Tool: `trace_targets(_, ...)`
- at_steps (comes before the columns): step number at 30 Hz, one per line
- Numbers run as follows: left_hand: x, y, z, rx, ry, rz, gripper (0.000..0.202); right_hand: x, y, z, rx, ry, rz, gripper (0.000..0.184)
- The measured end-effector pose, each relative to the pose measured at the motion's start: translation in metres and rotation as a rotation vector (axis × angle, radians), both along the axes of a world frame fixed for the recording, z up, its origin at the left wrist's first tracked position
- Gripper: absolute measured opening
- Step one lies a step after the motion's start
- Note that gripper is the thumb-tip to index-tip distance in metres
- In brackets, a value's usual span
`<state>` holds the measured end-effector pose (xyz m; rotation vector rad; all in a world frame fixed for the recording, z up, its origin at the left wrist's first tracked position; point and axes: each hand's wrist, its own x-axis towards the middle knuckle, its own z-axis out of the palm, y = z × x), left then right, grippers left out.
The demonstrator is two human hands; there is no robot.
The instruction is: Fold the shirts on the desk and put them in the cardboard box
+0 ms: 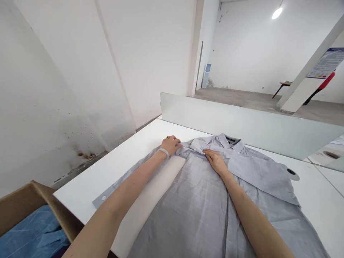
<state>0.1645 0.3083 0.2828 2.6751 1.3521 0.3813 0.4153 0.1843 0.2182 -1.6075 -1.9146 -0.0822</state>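
Note:
A light grey checked button-up shirt (pixel 188 200) lies spread on a white table (pixel 145 134), its collar at the far side. One sleeve (pixel 258 172) is folded across the chest, so that its cuff (pixel 198 146) lies near the opposite shoulder. The other sleeve (pixel 107 195) stretches out toward the near left. My left hand (pixel 171 145), with a pale band at the wrist, is closed with bent fingers on the fabric at the left shoulder. On the folded sleeve beside the cuff rests my right hand (pixel 215 160), its fingers stretched out flat.
A frosted divider panel (pixel 236 123) runs along the table's far edge. At the lower left stands a cardboard box (pixel 44 195) with blue clothing (pixel 34 233) inside. A cable hole (pixel 292 172) sits at the table's right. Far back, a person in red (pixel 327 81) is partly hidden by a pillar.

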Motion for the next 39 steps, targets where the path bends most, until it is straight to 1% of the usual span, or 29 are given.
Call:
trace_targets(1, 0.008, 0.0, -0.001, -0.032, 0.021, -0.052, 0.032, 0.0, -0.001, 0.0, 0.006, 0.027, -0.008, 0.039)
trace_targets(2, 0.015, 0.001, -0.001, -0.075, 0.041, -0.074, 0.029, 0.001, -0.001, 0.001, 0.012, 0.053, -0.019, 0.039)
trace_targets(4, 0.026, 0.005, -0.002, -0.146, 0.058, -0.061, 0.02, 0.001, -0.002, 0.002, 0.02, 0.087, -0.027, 0.038)
trace_targets(6, 0.033, 0.013, -0.002, -0.17, 0.043, 0.008, 0.016, 0.001, -0.003, 0.002, 0.018, 0.086, -0.003, 0.038)
trace_targets(9, 0.037, 0.027, 0.0, -0.194, -0.012, 0.181, 0.023, 0.002, -0.002, 0.003, 0.001, 0.048, 0.041, 0.037)
trace_targets(12, 0.036, 0.041, 0.002, -0.219, -0.082, 0.336, 0.03, 0.003, -0.001, 0.001, -0.019, 0.014, 0.053, 0.036)
trace_targets(14, 0.034, 0.049, 0.004, -0.231, -0.126, 0.398, 0.032, 0.003, 0.0, 0.0, -0.039, -0.018, 0.05, 0.036)
trace_targets(17, 0.032, 0.056, 0.008, -0.236, -0.174, 0.449, 0.032, 0.002, -0.001, 0.0, -0.079, -0.113, 0.037, 0.037)
trace_targets(20, 0.032, 0.054, 0.015, -0.227, -0.196, 0.481, 0.033, -0.002, -0.003, 0.001, -0.126, -0.221, 0.033, 0.042)
trace_targets(22, 0.033, 0.046, 0.019, -0.206, -0.207, 0.471, 0.034, -0.004, -0.004, 0.002, -0.156, -0.264, 0.031, 0.045)
trace_targets(23, 0.033, 0.04, 0.02, -0.187, -0.206, 0.437, 0.036, -0.004, -0.005, 0.003, -0.167, -0.274, 0.028, 0.046)
trace_targets(25, 0.029, 0.026, 0.019, -0.133, -0.166, 0.315, 0.046, -0.005, -0.005, 0.003, -0.181, -0.282, 0.025, 0.048)
trace_targets(27, 0.016, 0.009, 0.014, -0.074, -0.057, 0.181, 0.066, -0.005, -0.005, 0.003, -0.181, -0.277, 0.026, 0.049)
trace_targets(28, 0.006, 0.0, 0.011, -0.046, 0.012, 0.137, 0.075, -0.005, -0.006, 0.004, -0.176, -0.269, 0.027, 0.049)
trace_targets(29, -0.007, -0.01, 0.008, -0.02, 0.078, 0.116, 0.082, -0.005, -0.006, 0.004, -0.167, -0.257, 0.029, 0.049)
trace_targets(30, -0.021, -0.021, 0.006, 0.007, 0.133, 0.115, 0.084, -0.005, -0.006, 0.005, -0.155, -0.243, 0.03, 0.049)
trace_targets(33, -0.071, -0.058, 0.001, 0.095, 0.216, 0.174, 0.076, -0.006, -0.007, 0.007, -0.117, -0.203, 0.029, 0.052)
trace_targets(36, -0.113, -0.092, 0.005, 0.124, 0.281, 0.21, 0.06, -0.008, -0.007, 0.007, -0.111, -0.21, 0.037, 0.051)
trace_targets(37, -0.124, -0.097, 0.009, 0.109, 0.307, 0.215, 0.052, -0.009, -0.007, 0.007, -0.115, -0.222, 0.041, 0.05)
trace_targets(38, -0.133, -0.097, 0.013, 0.081, 0.33, 0.225, 0.044, -0.01, -0.007, 0.006, -0.119, -0.234, 0.044, 0.05)
trace_targets(39, -0.141, -0.093, 0.019, 0.039, 0.344, 0.246, 0.036, -0.01, -0.007, 0.005, -0.123, -0.246, 0.046, 0.05)
